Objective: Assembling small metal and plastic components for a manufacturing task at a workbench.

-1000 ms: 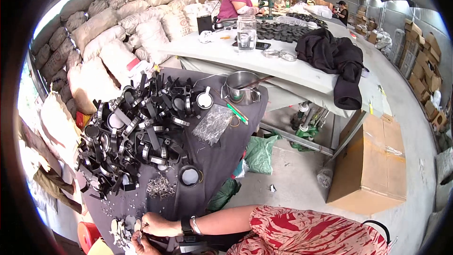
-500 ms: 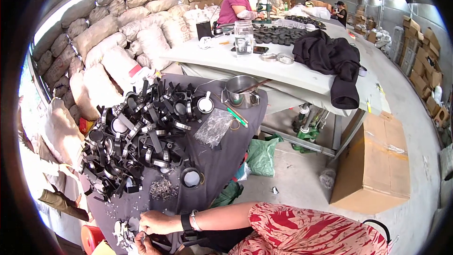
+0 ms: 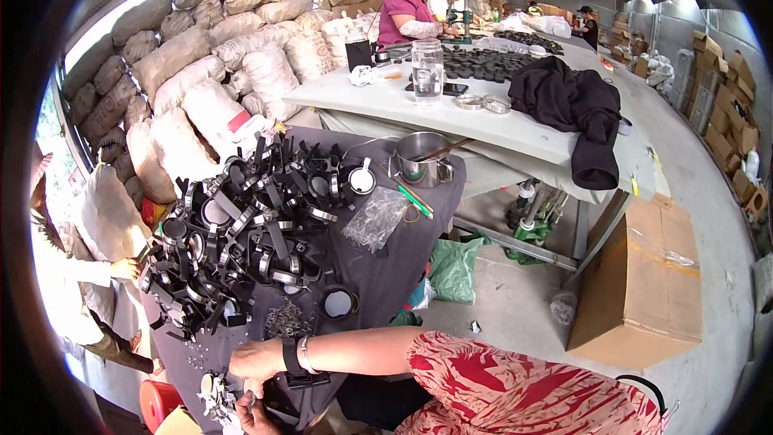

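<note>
My right hand [image 3: 259, 360] reaches in from the right, a black watch and a metal bracelet on its wrist. Its fingers are bent down and closed against those of my left hand [image 3: 256, 417], which is partly cut off at the lower edge. Whatever they pinch between them is too small to make out. Beside them lies a small heap of pale, shiny discs [image 3: 216, 399]. A little beyond is a pile of tiny metal pieces [image 3: 290, 321], with a round black-rimmed watch case [image 3: 338, 303] to its right. A large heap of black-strapped watches [image 3: 241, 221] covers the table's left part.
On the dark tablecloth [image 3: 378, 274] lie a clear plastic bag [image 3: 376, 217], a green pen [image 3: 415, 202] and a metal pot [image 3: 421, 163]. A red bucket [image 3: 159, 403] stands at lower left. Another person's hand [image 3: 126, 268] is beside the heap. A carton [image 3: 644, 282] stands at right.
The whole view has shifted slightly. My right hand has risen a little from the left hand, its fingers bending more downward. At the left edge, another person's hand and sleeve show more fully.
</note>
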Action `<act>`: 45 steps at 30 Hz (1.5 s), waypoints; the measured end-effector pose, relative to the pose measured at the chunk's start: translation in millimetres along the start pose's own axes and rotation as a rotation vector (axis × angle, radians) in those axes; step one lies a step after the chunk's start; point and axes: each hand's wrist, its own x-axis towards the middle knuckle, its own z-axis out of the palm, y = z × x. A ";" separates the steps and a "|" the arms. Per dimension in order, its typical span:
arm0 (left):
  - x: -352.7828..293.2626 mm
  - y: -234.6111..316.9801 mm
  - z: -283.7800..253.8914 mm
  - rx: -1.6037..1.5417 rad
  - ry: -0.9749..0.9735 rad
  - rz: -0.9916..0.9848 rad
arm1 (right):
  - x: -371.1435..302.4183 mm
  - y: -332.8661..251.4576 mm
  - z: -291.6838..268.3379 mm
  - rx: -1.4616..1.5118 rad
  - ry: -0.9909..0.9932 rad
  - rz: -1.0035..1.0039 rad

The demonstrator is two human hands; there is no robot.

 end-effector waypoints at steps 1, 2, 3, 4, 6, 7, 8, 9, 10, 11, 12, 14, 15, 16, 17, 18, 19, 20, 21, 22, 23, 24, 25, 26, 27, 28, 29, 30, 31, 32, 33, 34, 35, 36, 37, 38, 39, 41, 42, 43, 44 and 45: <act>0.0 -0.2 1.2 -0.007 -0.009 -0.008 | -6.1 0.1 -0.3 -0.072 0.053 0.028; -0.8 -0.1 0.7 -0.013 -0.012 -0.016 | -11.4 -4.8 -1.1 -0.072 0.052 0.020; -2.1 2.9 1.6 -0.001 -0.016 0.006 | -16.0 -9.5 -1.8 -0.091 0.072 0.042; 0.7 -1.0 -2.4 0.000 -0.009 0.010 | -17.1 -12.7 -2.4 -0.109 0.092 0.064; 6.4 -7.7 -0.5 0.056 0.033 -0.043 | -21.5 8.4 22.9 -0.257 0.171 0.171; 5.1 -8.4 1.5 0.026 0.075 -0.068 | -25.9 18.5 30.8 -0.290 0.234 0.101; 4.6 -9.8 -1.1 0.029 0.083 -0.068 | -28.4 26.7 39.6 -0.317 0.294 0.021; 6.5 -14.0 -7.8 0.033 0.089 -0.071 | -43.5 10.9 27.7 -0.401 0.337 -0.031; 8.5 -14.7 -7.7 0.038 0.076 -0.068 | -53.8 9.3 23.6 -0.487 0.422 -0.094; 9.3 -15.1 -7.3 0.039 0.074 -0.066 | -60.1 10.0 23.9 -0.547 0.430 -0.106; 10.1 -15.1 -6.7 0.055 0.042 -0.052 | -65.0 10.8 23.8 -0.608 0.439 -0.118; 13.3 -19.6 -7.9 0.072 0.010 -0.035 | -70.5 13.1 19.2 -0.609 0.328 -0.142; 15.3 -25.4 -10.4 0.041 0.046 -0.063 | -73.1 13.6 16.4 -0.607 0.214 -0.166; 16.3 -29.1 -11.6 0.009 0.080 -0.092 | -76.7 15.2 14.6 -0.608 0.217 -0.166; 13.8 -26.0 -10.7 0.010 0.080 -0.090 | -80.4 17.7 13.9 -0.486 0.204 -0.130; 10.0 -20.2 -9.0 0.028 0.098 -0.121 | -84.4 19.8 13.7 -0.364 0.192 -0.094; 7.6 -16.2 -7.9 0.046 0.115 -0.151 | -91.2 21.8 14.1 -0.392 0.200 -0.078; 6.8 -13.6 -8.3 0.045 0.115 -0.147 | -93.0 27.0 22.5 -0.318 0.271 -0.075; 7.5 -13.2 -6.9 -0.034 0.080 -0.164 | -96.5 31.7 31.4 -0.289 0.370 -0.066; 8.5 -13.7 -5.9 -0.113 0.045 -0.183 | -98.9 35.0 41.6 -0.260 0.468 -0.056; 10.9 -19.0 -12.9 -0.114 0.043 -0.186 | -98.9 34.2 52.3 -0.323 0.517 0.002; 15.5 -25.7 -24.0 -0.140 -0.005 -0.238 | -102.6 25.5 45.4 -0.321 0.515 0.004; 17.8 -33.2 -33.2 -0.167 -0.050 -0.291 | -106.1 15.0 40.8 -0.359 0.466 0.058; 16.5 -28.4 -29.5 -0.168 -0.049 -0.296 | -108.4 7.3 36.8 -0.398 0.419 0.114; 9.6 -20.3 -30.1 -0.137 -0.053 -0.269 | -102.7 -1.9 36.7 -0.418 0.428 0.059; 1.1 -17.3 -37.6 -0.105 -0.046 -0.246 | -98.9 -4.2 33.0 -0.501 0.354 0.028; 22.9 -51.1 -66.9 -0.025 -0.062 0.003 | -88.2 4.3 46.7 -0.572 0.319 -0.050; 12.8 -27.0 -56.2 0.008 -0.076 -0.097 | -93.2 0.8 32.5 -0.569 0.310 -0.149; 12.7 -17.5 -48.7 -0.019 -0.060 -0.146 | -95.4 -0.7 22.1 -0.694 0.358 -0.191; 17.9 -16.5 -44.4 -0.031 -0.092 -0.141 | -95.9 4.2 14.2 -0.638 0.269 -0.155; 22.6 -8.1 -30.5 -0.023 -0.085 -0.214 | -98.5 8.9 3.7 -0.693 0.291 -0.138; 22.8 -11.6 -28.5 -0.021 -0.100 -0.158 | -96.0 10.5 2.5 -0.770 0.195 -0.167; 34.3 -21.2 -20.0 0.031 -0.118 -0.108 | -100.6 19.8 -4.2 -0.863 0.193 -0.191; 35.1 -23.0 -15.6 -0.086 -0.134 -0.134 | -99.0 21.5 -7.9 -0.890 0.205 -0.200; 32.7 -21.5 -17.5 -0.109 -0.110 -0.171 | -93.8 20.8 -11.4 -0.874 0.115 -0.188; 28.7 -19.5 -22.5 -0.156 -0.107 -0.180 | -87.2 21.4 -10.8 -0.835 0.098 -0.139; 25.3 -21.4 -29.0 -0.151 -0.085 -0.175 | -80.5 17.1 -13.2 -0.754 0.150 -0.115; 21.9 -23.5 -36.6 -0.150 -0.049 -0.181 | -71.8 0.1 -18.0 -0.664 0.186 -0.097; 20.0 -21.9 -38.1 -0.160 -0.049 -0.193 | -69.6 -12.2 -21.0 -0.186 0.148 0.029; 18.1 -21.8 -39.4 -0.168 -0.051 -0.205 | -67.3 -19.5 -18.9 0.291 0.102 0.162; 20.1 -22.0 -38.3 -0.172 -0.051 -0.210 | -65.6 -22.2 -12.8 0.291 0.097 0.167; 21.7 -22.7 -37.7 -0.167 -0.063 -0.198 | -63.7 -25.4 -3.7 0.547 0.072 0.150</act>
